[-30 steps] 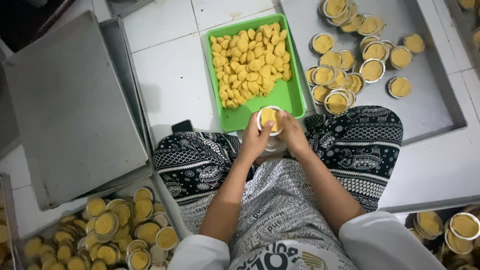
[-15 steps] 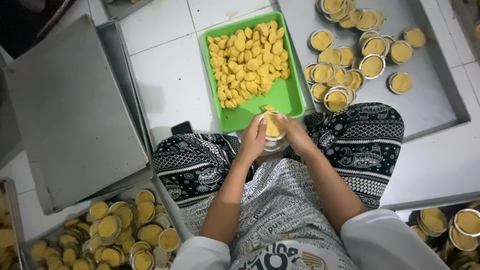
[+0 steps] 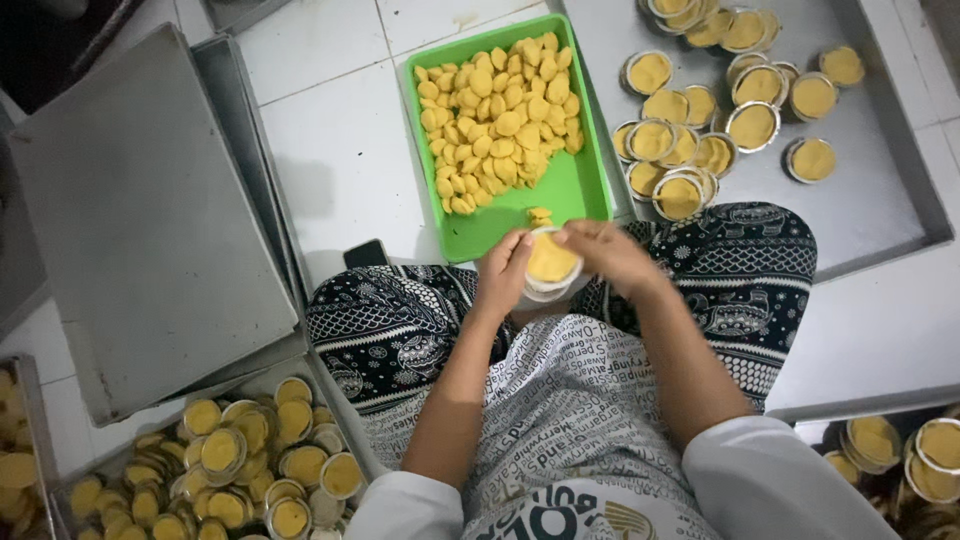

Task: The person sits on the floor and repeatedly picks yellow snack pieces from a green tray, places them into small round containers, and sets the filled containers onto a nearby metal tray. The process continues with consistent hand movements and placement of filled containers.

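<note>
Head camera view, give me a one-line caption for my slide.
Seated on a tiled floor, both hands, left hand and right hand, press yellow dough into a small tin beside a green tray.

Person seated on floor, both hands over lap. Left hand [image 3: 503, 272] and right hand [image 3: 607, 252] meet around small tin [image 3: 551, 268], dough disc in it. Tray of dough pieces [image 3: 506, 120] just ahead of hands. Metal tray [image 3: 880, 200] with filled tins [image 3: 720, 120] front right. Stacked flat trays [image 3: 140, 220] left. Box of filled tins [image 3: 240, 465] near left, beside knee.
</note>
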